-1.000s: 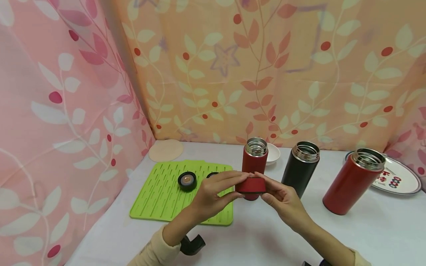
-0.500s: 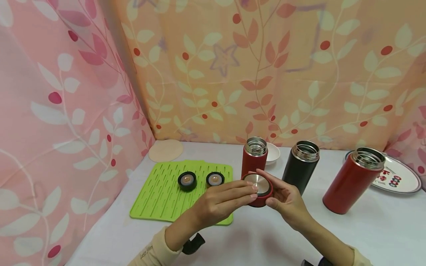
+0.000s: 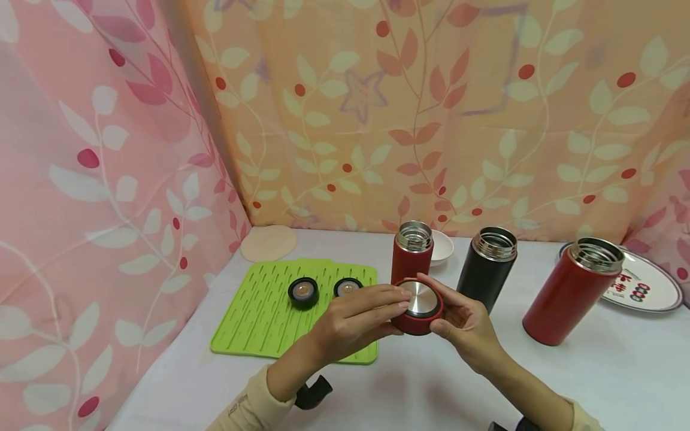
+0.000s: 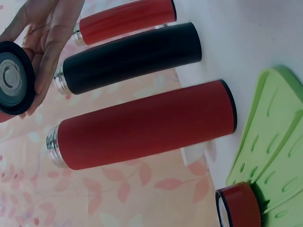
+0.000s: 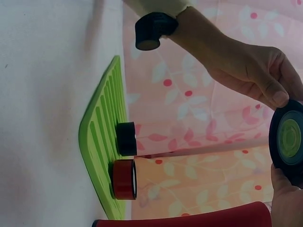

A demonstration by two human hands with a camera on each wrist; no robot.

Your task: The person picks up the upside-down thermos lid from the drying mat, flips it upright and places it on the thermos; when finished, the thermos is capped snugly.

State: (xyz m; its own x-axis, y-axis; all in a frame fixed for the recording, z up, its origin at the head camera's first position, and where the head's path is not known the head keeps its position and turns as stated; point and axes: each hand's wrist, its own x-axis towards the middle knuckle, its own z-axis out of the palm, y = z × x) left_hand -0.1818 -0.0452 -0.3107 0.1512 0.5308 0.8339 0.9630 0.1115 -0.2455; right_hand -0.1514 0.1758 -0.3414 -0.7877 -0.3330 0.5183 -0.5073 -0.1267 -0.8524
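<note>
Both hands hold one red lid [image 3: 417, 305] with a steel disc on top, just above the table and in front of the small red flask [image 3: 412, 251]. My left hand [image 3: 384, 311] pinches its left rim and my right hand [image 3: 458, 314] cups its right side. The lid's dark underside [image 4: 12, 85] shows in the left wrist view, and again as the lid [image 5: 289, 142] in the right wrist view. The small red flask, a black flask [image 3: 487, 266] and a bigger red flask [image 3: 571, 293] stand upright with their mouths uncovered.
A green ridged mat [image 3: 259, 323] lies at the left with a black lid [image 3: 303, 292] and a red lid [image 3: 347, 287] on it. A beige disc [image 3: 268, 243], a white bowl [image 3: 443, 246] and a printed plate [image 3: 647, 293] sit near the patterned cloth walls.
The red lid was held side-on a second ago; it has been tipped so its steel disc faces up. My left hand shifted, uncovering the second lid on the mat.
</note>
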